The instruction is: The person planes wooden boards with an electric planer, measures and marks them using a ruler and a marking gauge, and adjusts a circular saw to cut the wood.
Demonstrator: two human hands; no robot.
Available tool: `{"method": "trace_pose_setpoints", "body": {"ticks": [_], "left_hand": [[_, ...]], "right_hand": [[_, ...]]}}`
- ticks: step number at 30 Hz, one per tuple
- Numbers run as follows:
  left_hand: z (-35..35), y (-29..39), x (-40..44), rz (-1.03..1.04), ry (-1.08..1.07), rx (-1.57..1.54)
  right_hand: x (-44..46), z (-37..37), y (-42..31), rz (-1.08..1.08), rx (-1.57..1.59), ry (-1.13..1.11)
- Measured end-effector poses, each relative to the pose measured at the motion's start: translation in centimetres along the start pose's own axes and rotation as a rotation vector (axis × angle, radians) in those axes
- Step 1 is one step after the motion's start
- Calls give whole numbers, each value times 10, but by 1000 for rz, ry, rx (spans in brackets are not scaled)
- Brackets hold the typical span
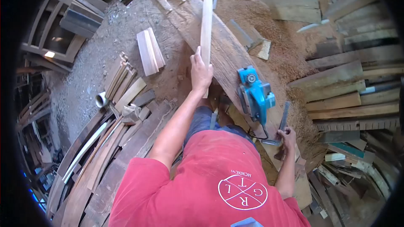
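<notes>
Gripping a batten (206, 25), left fingers (198, 57) curl closed; right fingers (288, 131) pinch a try square (285, 115)

Soft, diffuse light is spread over the gravel floor (111, 29), shirt (198, 159) and pale wooden strip (206, 29). Dimness is noted at far left, where one small glare spot (49, 54) is seen. Stacked boards (336, 105) are bowed by wide-angle distortion; outer detail is softened, corners blackened.
</notes>
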State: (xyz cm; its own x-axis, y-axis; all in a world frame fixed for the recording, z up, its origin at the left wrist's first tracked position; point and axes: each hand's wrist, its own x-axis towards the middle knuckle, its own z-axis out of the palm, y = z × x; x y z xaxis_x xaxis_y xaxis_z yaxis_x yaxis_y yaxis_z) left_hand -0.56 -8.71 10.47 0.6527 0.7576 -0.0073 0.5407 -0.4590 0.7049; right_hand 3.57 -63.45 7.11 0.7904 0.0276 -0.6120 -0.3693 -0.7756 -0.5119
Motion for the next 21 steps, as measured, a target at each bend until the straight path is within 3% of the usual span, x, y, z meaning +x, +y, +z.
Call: {"method": "trace_pose_setpoints", "body": {"ticks": [2,5,7,9,13,16,21], "left_hand": [[0,-3,14,-34,-70,-53],[-3,-8,21,-27,-73,-192],[-7,-9,26,-62,-103,-220],[-10,-7,34,2,-113,-292],[-7,-17,55,5,-155,-315],[0,-26,61,6,-201,-343],[8,-35,56,7,-226,-500]], "right_hand": [[-6,-16,-30,8,-74,-66],[-14,-30,-87,-141,12,14],[-15,-34,-150,-177,173,167],[6,-39,-196,-350,29,273],[43,1,-332,-408,-61,207],[67,55,-428,-746,-433,174],[107,107,-479,-905,-576,-25]]}}
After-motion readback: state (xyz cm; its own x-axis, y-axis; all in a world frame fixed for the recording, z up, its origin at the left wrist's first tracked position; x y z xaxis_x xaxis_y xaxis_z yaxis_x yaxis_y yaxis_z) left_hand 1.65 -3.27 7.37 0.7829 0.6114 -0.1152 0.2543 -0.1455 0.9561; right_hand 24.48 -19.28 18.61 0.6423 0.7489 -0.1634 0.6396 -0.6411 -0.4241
